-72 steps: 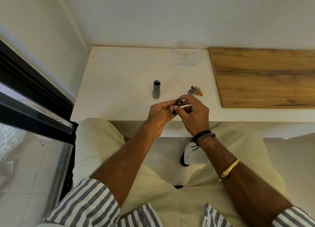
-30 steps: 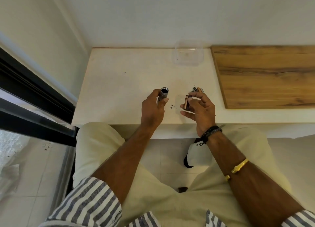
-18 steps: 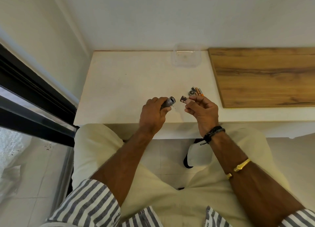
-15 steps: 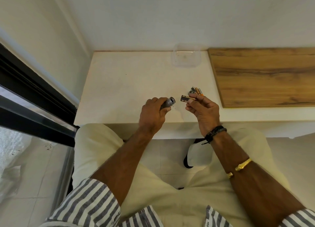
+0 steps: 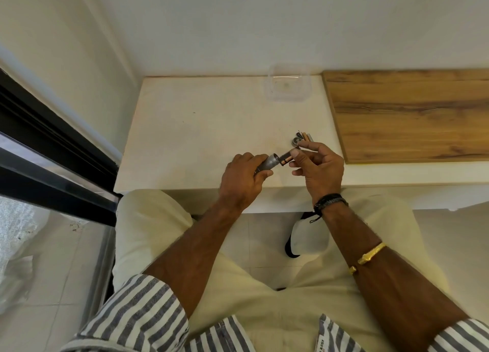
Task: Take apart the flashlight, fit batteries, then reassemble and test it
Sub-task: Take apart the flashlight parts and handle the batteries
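Sleeves: striped sleeves (image 5: 137, 309), grey on white, are rolled above both forearms at the bottom edge of the view.
Trousers: cream trousers (image 5: 264, 298); the person is seated with knees towards the counter.
Right forearm: carries a gold bangle (image 5: 370, 255) at mid-forearm and a black wristband (image 5: 329, 201) at the wrist.
Floor: one white shoe (image 5: 307, 235) with a dark sole shows between the knees on pale tile.
Left hand: left hand (image 5: 242, 178) has its fingers curled round the flashlight body (image 5: 270, 162), thumb along the near side.
Flashlight body: a grey metal tube, held just above the front part of the counter, tilted, with its open mouth pointing right.
Right hand: right hand (image 5: 321, 171) pinches the battery carrier (image 5: 286, 158) between thumb and forefinger; the other fingers are loosely bent and hold nothing.
Battery carrier: dark with copper-coloured cells showing; its left end meets the mouth of the tube. How far in it sits cannot be told.
Counter: white counter (image 5: 198, 129), set in a corner.
Loose parts: a round dark end cap (image 5: 295, 141) lies just beyond the right hand, with loose batteries (image 5: 306, 136) touching or just beside it.
Container: a clear container (image 5: 288, 97) stands at the back of the counter against the wall.
Board: a wooden board (image 5: 410, 113) lies flat on the right of the counter, near the loose parts.
Left side: a dark window frame (image 5: 53, 150) runs along the left.
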`<action>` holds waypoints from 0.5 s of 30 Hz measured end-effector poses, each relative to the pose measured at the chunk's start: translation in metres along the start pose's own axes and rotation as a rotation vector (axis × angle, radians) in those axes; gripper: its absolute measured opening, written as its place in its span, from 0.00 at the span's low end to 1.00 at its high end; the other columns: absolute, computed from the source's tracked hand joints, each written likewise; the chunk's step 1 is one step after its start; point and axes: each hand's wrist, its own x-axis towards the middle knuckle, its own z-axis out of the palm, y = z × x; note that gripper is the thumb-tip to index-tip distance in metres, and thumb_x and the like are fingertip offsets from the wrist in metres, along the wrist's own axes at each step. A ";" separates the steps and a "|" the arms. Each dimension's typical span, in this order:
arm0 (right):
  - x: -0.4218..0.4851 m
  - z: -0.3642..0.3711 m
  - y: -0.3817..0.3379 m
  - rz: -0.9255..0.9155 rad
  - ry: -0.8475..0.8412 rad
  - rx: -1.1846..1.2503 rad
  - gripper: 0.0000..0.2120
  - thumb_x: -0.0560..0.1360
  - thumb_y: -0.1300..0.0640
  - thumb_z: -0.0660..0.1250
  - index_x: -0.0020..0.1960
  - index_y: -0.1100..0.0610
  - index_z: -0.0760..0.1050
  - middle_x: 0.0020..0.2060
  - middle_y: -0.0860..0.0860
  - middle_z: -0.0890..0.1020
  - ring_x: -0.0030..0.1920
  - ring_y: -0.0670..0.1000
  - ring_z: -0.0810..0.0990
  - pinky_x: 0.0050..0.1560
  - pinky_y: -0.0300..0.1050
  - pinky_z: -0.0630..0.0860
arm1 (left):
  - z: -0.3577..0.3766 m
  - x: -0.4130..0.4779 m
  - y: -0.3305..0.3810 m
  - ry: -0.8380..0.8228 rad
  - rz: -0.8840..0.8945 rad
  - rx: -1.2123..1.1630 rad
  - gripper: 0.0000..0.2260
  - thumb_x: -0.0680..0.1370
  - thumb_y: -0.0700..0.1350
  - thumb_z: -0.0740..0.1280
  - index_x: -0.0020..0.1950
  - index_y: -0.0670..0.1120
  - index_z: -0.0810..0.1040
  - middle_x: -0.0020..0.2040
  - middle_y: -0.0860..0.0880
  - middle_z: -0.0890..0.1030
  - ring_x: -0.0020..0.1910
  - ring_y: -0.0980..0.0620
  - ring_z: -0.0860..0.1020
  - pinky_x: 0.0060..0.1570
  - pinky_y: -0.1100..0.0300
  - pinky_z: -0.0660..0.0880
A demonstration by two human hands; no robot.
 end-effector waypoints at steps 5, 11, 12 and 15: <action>-0.002 0.002 -0.004 -0.068 0.025 -0.030 0.07 0.73 0.55 0.77 0.48 0.49 0.80 0.39 0.47 0.88 0.37 0.53 0.88 0.30 0.44 0.83 | 0.003 0.000 0.002 -0.025 -0.003 -0.003 0.17 0.80 0.54 0.66 0.67 0.49 0.76 0.49 0.49 0.79 0.48 0.52 0.71 0.47 0.57 0.69; -0.001 0.003 -0.001 -0.084 0.053 -0.027 0.06 0.74 0.58 0.77 0.47 0.54 0.81 0.41 0.52 0.87 0.38 0.54 0.87 0.32 0.44 0.82 | 0.004 0.001 0.004 -0.036 0.001 -0.008 0.17 0.80 0.54 0.66 0.66 0.50 0.77 0.47 0.49 0.79 0.47 0.49 0.73 0.45 0.56 0.71; 0.000 0.003 0.000 -0.083 0.054 -0.028 0.06 0.74 0.58 0.77 0.48 0.56 0.80 0.42 0.53 0.87 0.39 0.55 0.87 0.32 0.44 0.82 | 0.004 0.001 0.005 -0.042 0.006 -0.007 0.17 0.80 0.54 0.66 0.66 0.50 0.77 0.48 0.49 0.79 0.47 0.49 0.73 0.46 0.55 0.72; 0.000 0.004 0.002 -0.084 0.037 -0.057 0.07 0.74 0.59 0.76 0.49 0.59 0.80 0.42 0.54 0.87 0.41 0.55 0.87 0.35 0.49 0.84 | 0.004 0.002 0.008 -0.043 0.014 0.000 0.17 0.80 0.54 0.65 0.67 0.49 0.76 0.49 0.48 0.80 0.47 0.49 0.73 0.46 0.55 0.71</action>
